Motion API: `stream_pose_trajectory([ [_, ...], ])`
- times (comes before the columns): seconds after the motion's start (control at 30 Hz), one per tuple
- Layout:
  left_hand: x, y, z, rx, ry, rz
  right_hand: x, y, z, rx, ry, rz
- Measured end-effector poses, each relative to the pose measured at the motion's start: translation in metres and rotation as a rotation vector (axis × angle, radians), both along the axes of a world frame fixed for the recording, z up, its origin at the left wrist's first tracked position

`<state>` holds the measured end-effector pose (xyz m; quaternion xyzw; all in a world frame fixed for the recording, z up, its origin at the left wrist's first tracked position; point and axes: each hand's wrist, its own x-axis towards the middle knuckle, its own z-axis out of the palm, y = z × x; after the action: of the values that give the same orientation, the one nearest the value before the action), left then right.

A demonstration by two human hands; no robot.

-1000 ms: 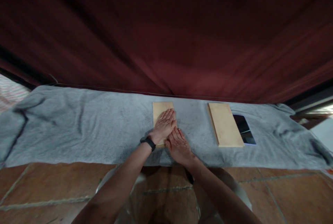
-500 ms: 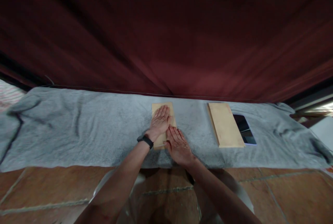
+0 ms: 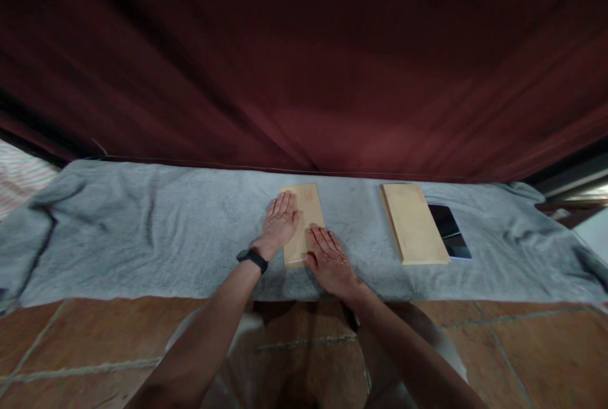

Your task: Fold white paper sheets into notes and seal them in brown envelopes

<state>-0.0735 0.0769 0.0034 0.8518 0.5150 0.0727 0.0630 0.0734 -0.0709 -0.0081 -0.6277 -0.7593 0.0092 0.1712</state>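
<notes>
A tan envelope (image 3: 305, 213) lies on the grey towel (image 3: 166, 225) in front of me. My left hand (image 3: 279, 221) rests flat with fingers stretched out, half on the envelope's left edge and half on the towel. A black band (image 3: 252, 259) circles that wrist. My right hand (image 3: 327, 258) lies flat too, fingers spread, at the envelope's near right corner, mostly on the towel. Neither hand holds anything.
A second tan envelope (image 3: 414, 230) lies to the right, with a dark phone (image 3: 450, 238) beside it. A dark red curtain (image 3: 304, 61) hangs behind the towel. Brown floor tiles (image 3: 95, 346) run along the near side.
Both hands have slid apart: the left moved left off the envelope's middle, the right shifted slightly right. More of the envelope now shows between them.
</notes>
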Motion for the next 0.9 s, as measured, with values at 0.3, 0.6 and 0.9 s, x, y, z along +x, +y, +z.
stream_pose_trajectory([
  [0.3, -0.013, -0.042, -0.005, 0.039, -0.008, -0.048, 0.006, 0.001, -0.002, 0.024, -0.019, 0.026],
  [0.6, -0.025, -0.081, -0.002, 0.012, -0.008, -0.183, 0.006, 0.001, 0.004, 0.002, -0.032, 0.025],
  [0.9, -0.039, -0.108, 0.011, 0.023, -0.056, -0.332, 0.031, 0.006, 0.011, -0.138, 0.006, 0.147],
])
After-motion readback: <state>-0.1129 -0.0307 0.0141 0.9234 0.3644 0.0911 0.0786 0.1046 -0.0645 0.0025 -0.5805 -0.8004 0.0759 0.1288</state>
